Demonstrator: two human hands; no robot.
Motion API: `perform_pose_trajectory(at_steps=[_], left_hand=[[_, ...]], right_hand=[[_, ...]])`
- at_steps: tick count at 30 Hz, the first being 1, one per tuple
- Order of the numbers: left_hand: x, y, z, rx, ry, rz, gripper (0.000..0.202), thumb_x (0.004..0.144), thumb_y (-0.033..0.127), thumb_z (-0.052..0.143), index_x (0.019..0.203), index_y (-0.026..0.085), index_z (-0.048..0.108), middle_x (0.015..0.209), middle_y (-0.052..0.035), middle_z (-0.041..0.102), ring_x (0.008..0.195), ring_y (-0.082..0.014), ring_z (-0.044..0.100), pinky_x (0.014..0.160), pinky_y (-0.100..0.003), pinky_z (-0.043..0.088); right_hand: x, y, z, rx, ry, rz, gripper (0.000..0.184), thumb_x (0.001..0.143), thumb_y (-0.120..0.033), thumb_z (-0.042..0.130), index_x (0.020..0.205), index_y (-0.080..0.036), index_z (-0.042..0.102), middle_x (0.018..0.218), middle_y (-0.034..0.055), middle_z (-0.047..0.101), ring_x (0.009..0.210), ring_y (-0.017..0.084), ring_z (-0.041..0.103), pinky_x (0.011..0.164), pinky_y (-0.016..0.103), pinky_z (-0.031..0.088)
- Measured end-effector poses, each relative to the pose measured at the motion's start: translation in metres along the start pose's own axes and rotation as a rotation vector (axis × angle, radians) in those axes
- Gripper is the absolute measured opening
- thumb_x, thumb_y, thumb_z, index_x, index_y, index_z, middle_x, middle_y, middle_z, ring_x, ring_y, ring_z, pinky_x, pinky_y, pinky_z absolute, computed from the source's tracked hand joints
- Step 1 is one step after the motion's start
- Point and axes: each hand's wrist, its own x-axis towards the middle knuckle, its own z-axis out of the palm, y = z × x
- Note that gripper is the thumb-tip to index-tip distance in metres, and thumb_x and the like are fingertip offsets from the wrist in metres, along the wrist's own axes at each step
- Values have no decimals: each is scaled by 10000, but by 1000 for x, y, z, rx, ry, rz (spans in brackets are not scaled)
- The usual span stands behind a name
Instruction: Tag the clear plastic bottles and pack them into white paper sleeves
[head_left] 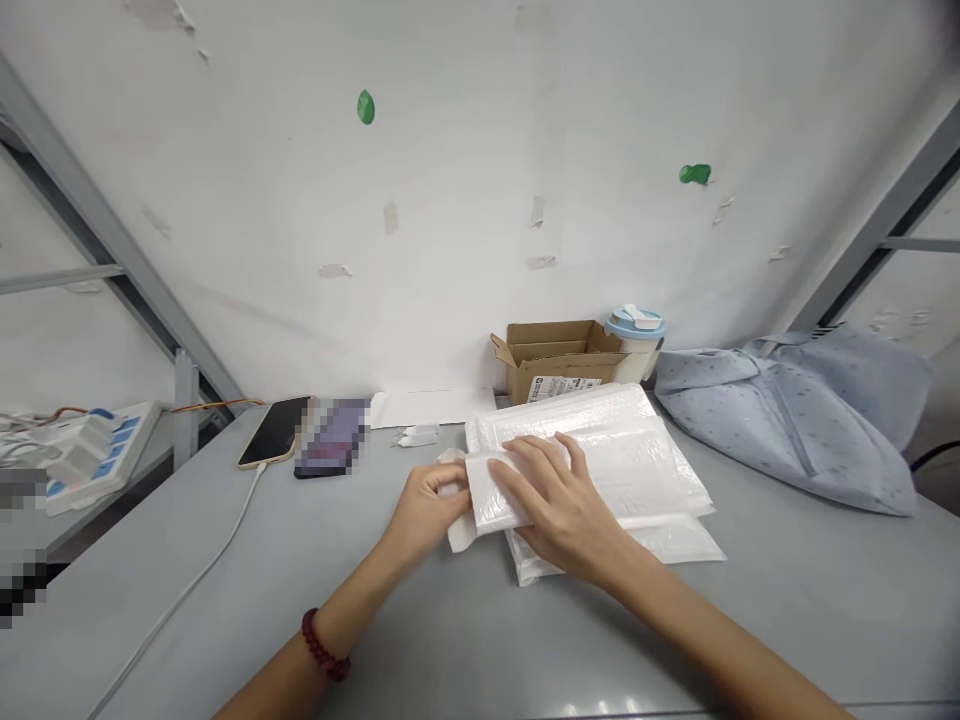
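A white bubble mailer (pixel 495 497) lies in front of me, its left end raised over other mailers. My left hand (pixel 426 505) is at that end, fingers curled into the opening by the flap (pixel 462 533). Whether those fingers also hold something inside is hidden. My right hand (pixel 559 505) grips the same mailer from the right, fingers spread across its top and thumb partly hidden below. Beneath it and to the right is a stack of white bubble mailers (pixel 645 465).
Behind the mailers stand an open cardboard box (pixel 562 365) and a lidded cup (pixel 636 345). A blue cloth bag (pixel 795 420) lies at right. To the left are a phone (pixel 276 432) on a white cable (pixel 202 575), a blurred dark item (pixel 332 437) and small white packets (pixel 418 435).
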Motion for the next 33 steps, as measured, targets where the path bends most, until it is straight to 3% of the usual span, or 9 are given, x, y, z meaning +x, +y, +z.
perform_pose_trajectory(at_steps=[3, 7, 12, 16, 19, 23, 26, 29, 33], left_hand=[[2, 1, -8, -190, 6, -63, 219, 732, 331, 634, 855, 174, 725, 848, -52, 701, 821, -212, 617, 666, -261, 477], [0, 7, -15, -455, -104, -146, 343, 756, 321, 633, 1069, 184, 659, 1001, -83, 680, 899, -215, 613, 768, -303, 482], [-4, 13, -15, -480, -320, -167, 319, 757, 275, 639, 1063, 190, 667, 983, -74, 681, 899, -207, 612, 831, -335, 475], [1, 9, -19, -476, -131, -135, 179, 741, 267, 646, 850, 140, 709, 799, -72, 677, 744, -177, 611, 661, -286, 501], [4, 7, -23, -493, -6, -134, 119, 735, 249, 652, 778, 137, 648, 719, -51, 658, 671, -152, 608, 542, -233, 468], [4, 10, -23, -485, -23, -188, 140, 755, 258, 634, 776, 156, 541, 657, -37, 657, 609, -153, 623, 510, -226, 452], [1, 11, -18, -413, -108, -198, 139, 774, 268, 608, 798, 137, 568, 731, -62, 665, 698, -175, 640, 558, -242, 477], [0, 9, -11, -253, -134, -88, 172, 787, 255, 587, 909, 138, 614, 827, -68, 645, 791, -184, 618, 606, -260, 494], [-3, 1, -3, 183, -41, 255, 262, 807, 191, 551, 1061, 196, 615, 874, -51, 590, 798, -154, 556, 641, -259, 483]], right_hand=[[-1, 5, 3, -73, 108, 28, 425, 783, -16, 407, 1171, -173, 479, 1251, 164, 514, 1235, 277, 390, 977, 517, 251], [-1, 12, 6, -88, 177, 62, 428, 810, 8, 389, 1175, -189, 492, 1220, 124, 564, 1214, 240, 442, 987, 482, 251], [0, 10, 5, -75, 188, 9, 458, 803, 13, 358, 1195, -181, 492, 1195, 118, 593, 1175, 227, 487, 975, 470, 249], [1, 10, 4, -73, 185, -8, 451, 780, 38, 343, 1130, -174, 533, 1128, 117, 629, 1134, 223, 519, 963, 483, 243], [0, 12, 5, -86, 165, -3, 469, 738, 61, 336, 1086, -165, 556, 1120, 128, 628, 1112, 231, 531, 953, 496, 245], [0, 12, 6, -90, 146, -10, 465, 719, 49, 347, 1070, -165, 566, 1104, 121, 632, 1091, 225, 537, 949, 492, 256], [1, 11, 7, -93, 161, -20, 425, 733, 31, 359, 1045, -160, 574, 1063, 112, 650, 1057, 213, 554, 953, 481, 257], [2, 10, 8, -97, 194, -27, 401, 753, 30, 358, 1029, -157, 580, 1031, 98, 668, 1025, 199, 574, 963, 468, 251], [3, 8, 7, -89, 253, -57, 378, 773, 43, 355, 1019, -133, 580, 1011, 94, 684, 993, 188, 601, 964, 457, 260]])
